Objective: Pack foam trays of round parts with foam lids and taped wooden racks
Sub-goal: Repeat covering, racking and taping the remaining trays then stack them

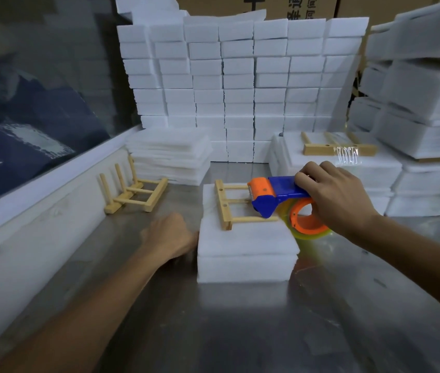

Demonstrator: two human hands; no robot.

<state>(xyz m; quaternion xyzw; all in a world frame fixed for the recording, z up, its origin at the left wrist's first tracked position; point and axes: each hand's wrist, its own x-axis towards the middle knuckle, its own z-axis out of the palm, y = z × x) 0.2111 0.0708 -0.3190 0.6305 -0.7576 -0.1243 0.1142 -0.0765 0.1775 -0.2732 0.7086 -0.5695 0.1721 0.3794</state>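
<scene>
My right hand is wrapped round the handle of the tape dispenser, fingers clenched on it, with its orange nose down on the wooden rack that lies flat on top of the foam pack in front of me on the table. I hold it low and angled so the tape should lay across the rack's dowels and pin it to the lid. My left hand presses against the pack's left side to stop it sliding; I cannot tell whether those fingers are curled or straight. A spare rack stands by the wall, and a taped pack sits behind, beside stacked foam blocks
</scene>
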